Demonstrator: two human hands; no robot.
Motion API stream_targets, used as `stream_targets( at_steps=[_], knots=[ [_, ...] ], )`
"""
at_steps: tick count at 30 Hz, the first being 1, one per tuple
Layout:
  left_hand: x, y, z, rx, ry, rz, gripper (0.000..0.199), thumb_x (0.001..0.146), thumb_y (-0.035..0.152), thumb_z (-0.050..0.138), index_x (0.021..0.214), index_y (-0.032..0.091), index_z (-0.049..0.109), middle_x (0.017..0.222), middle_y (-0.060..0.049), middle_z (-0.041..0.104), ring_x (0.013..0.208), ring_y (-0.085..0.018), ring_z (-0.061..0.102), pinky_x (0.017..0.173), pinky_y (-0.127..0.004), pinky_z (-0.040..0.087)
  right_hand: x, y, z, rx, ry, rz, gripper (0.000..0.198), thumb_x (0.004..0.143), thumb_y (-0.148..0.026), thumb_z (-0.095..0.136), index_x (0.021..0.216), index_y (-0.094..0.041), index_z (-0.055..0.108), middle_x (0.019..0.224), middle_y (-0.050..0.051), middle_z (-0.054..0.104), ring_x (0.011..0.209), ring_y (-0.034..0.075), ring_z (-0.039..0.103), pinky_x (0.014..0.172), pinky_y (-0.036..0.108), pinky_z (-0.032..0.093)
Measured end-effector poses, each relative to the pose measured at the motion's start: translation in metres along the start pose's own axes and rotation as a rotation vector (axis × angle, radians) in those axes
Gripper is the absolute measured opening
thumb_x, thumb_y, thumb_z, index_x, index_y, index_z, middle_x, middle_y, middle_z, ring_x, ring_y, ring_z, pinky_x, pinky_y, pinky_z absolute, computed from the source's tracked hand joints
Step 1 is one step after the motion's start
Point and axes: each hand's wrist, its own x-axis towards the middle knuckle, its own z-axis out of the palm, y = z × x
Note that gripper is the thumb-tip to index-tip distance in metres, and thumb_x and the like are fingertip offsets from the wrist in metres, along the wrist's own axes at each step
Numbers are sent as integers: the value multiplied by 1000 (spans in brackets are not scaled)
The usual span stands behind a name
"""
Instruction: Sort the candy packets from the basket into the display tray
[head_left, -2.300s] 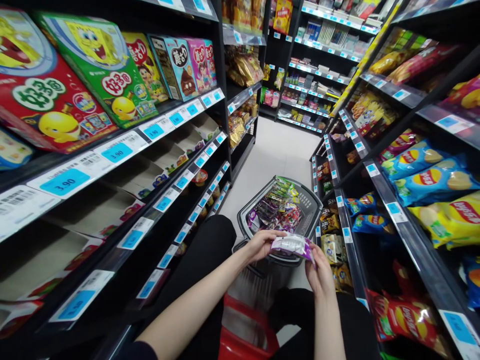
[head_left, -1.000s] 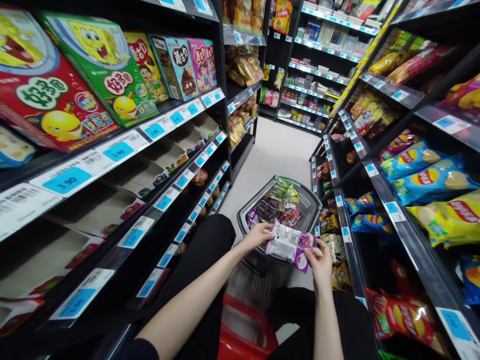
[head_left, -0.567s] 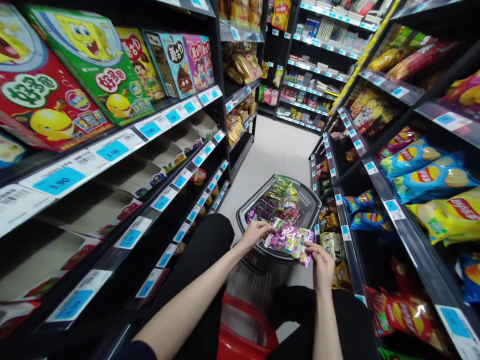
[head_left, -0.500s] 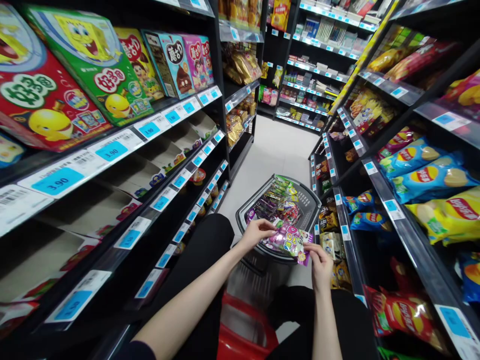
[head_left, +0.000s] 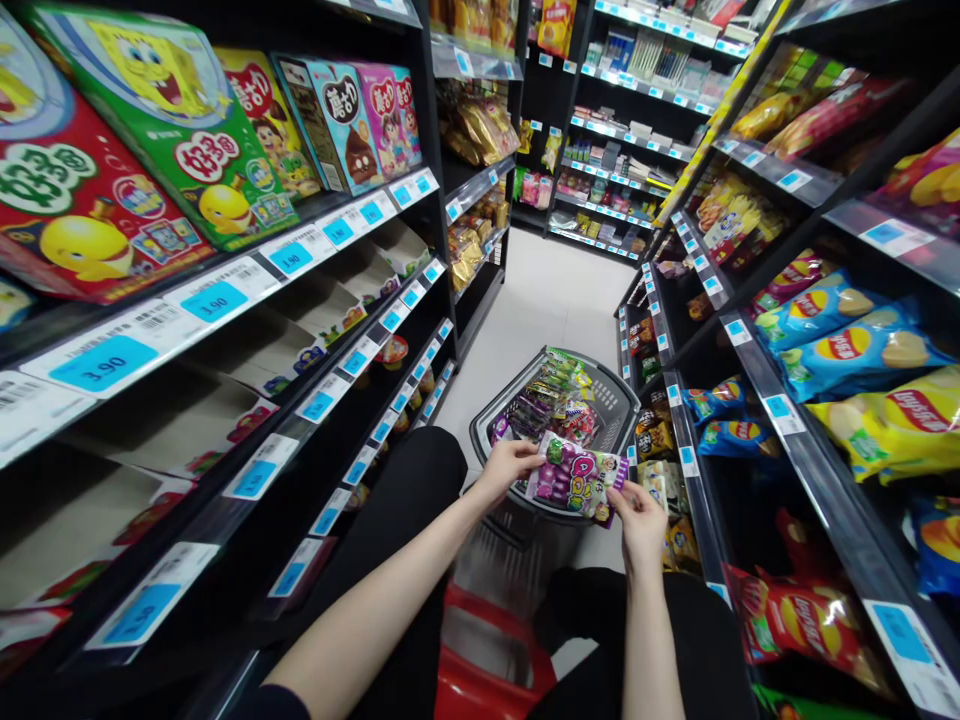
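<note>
A purple candy packet [head_left: 576, 474] with a grape picture and big coloured letters is stretched between my two hands, front face up. My left hand [head_left: 510, 468] pinches its left end, and my right hand [head_left: 639, 510] pinches the lower right corner. Directly beneath is a grey basket [head_left: 616, 392] holding several small candy packets [head_left: 555, 395], green, dark purple and red. The held packet covers part of the basket's near side.
Boxed snacks [head_left: 161, 120] line the left shelf [head_left: 217, 300], with paper trays below. Bagged chips [head_left: 862, 340] fill the right-hand shelves. A red plastic stool or basket [head_left: 487, 660] sits between my knees. The floor [head_left: 559, 290] runs ahead to shelves across the aisle's end.
The candy packet has been straightened and tilted so its printed front faces me more fully. My hands stay at its two ends. The view has shifted slightly.
</note>
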Motion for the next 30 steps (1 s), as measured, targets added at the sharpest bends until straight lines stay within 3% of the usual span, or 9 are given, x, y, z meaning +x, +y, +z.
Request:
stream_targets(
  at_steps=[4, 8, 13, 17, 20, 22, 25, 27, 30],
  knots=[
    [4, 0, -8, 183, 2, 31, 26, 71, 28, 62, 91, 12, 65, 85, -9, 68, 80, -20, 64, 71, -29, 49, 11, 2, 4, -294, 19, -165, 35, 71, -44, 57, 85, -13, 64, 78, 10, 70, 70, 21, 65, 68, 35, 52],
    [2, -3, -15, 435, 20, 33, 34, 69, 24, 62, 103, 16, 61, 107, -12, 65, 101, -26, 59, 88, -33, 42, 13, 5, 27, -515, -146, -212, 23, 78, -28, 47, 82, -16, 66, 88, 10, 68, 84, 20, 63, 80, 33, 47],
    [-6, -2, -13, 703, -123, 14, 31, 73, 26, 59, 103, 19, 61, 103, -11, 68, 102, -28, 59, 90, -35, 40, -17, 13, 74, -876, -449, -45, 9, 68, -11, 60, 66, -17, 65, 78, 10, 70, 80, 25, 64, 79, 41, 45],
    [-5, 3, -15, 954, -229, -1, 35, 81, 31, 46, 111, 16, 57, 109, -14, 65, 103, -28, 59, 88, -35, 41, -47, -30, 77, -962, -604, 50, 13, 65, -19, 69, 78, -16, 67, 81, 10, 71, 81, 28, 64, 79, 43, 45],
    [-5, 3, -16, 1215, -284, 11, 39, 84, 36, 39, 116, 18, 54, 109, -12, 66, 100, -28, 61, 82, -33, 44, -67, -71, 25, -826, -500, -127, 26, 83, -30, 51, 107, -22, 61, 99, 8, 67, 94, 24, 60, 84, 37, 42],
    [-7, 1, -15, 1306, -333, -6, 42, 84, 39, 38, 117, 20, 53, 110, -11, 66, 99, -28, 61, 80, -33, 46, -78, -70, -32, -646, -170, -158, 25, 89, -31, 41, 94, -23, 64, 90, 5, 68, 83, 19, 63, 76, 29, 45],
    [-11, -2, -11, 1365, -411, -60, 44, 83, 40, 36, 118, 19, 53, 110, -12, 66, 99, -29, 62, 80, -34, 46, -82, -4, -123, -637, 444, 148, 30, 87, -37, 40, 83, -19, 63, 64, 3, 64, 60, 18, 62, 61, 27, 45],
    [-12, -4, -7, 1392, -441, -94, 47, 82, 40, 36, 120, 17, 53, 110, -12, 66, 98, -30, 62, 80, -35, 47, -76, 63, -166, -758, 366, 436, 21, 83, -32, 46, 80, -20, 63, 64, 2, 65, 63, 19, 63, 62, 29, 46],
    [-11, -9, -7, 1381, -481, -128, 50, 80, 44, 38, 120, 18, 54, 110, -11, 66, 98, -30, 62, 81, -36, 47, -55, 149, -196, -823, 287, 557, 8, 73, -24, 63, 72, -17, 63, 70, 6, 65, 71, 22, 63, 66, 33, 47]
  ],
)
